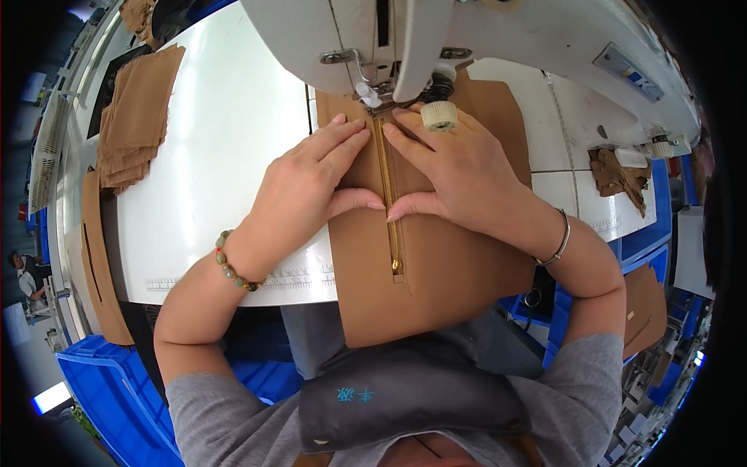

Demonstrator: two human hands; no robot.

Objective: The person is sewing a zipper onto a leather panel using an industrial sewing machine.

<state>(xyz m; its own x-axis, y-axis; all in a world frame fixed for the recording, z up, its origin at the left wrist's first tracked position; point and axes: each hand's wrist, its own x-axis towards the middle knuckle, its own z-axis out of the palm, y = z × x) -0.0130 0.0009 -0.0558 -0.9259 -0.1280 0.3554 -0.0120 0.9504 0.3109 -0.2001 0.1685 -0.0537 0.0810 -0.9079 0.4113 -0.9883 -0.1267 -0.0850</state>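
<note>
A brown fabric panel (451,272) lies on the white table under a sewing machine (350,39), its near end hanging over the front edge. Down its middle runs a brass zipper (387,171), closed along its length, with the slider at the near end. My left hand (315,167) presses flat on the panel left of the zipper, fingers stretched toward the needle area. On the other side my right hand (455,163) lies with fingers spread, its fingertips close to the presser foot. Both thumbs point inward and almost meet over the zipper. The needle itself is hard to make out.
A stack of brown fabric pieces (144,117) sits at the far left of the white table (218,156). Brown scraps (618,175) lie at the right end. Another slotted brown panel (101,265) hangs at the left edge, above a blue bin (117,389). More brown pieces (644,307) are at right.
</note>
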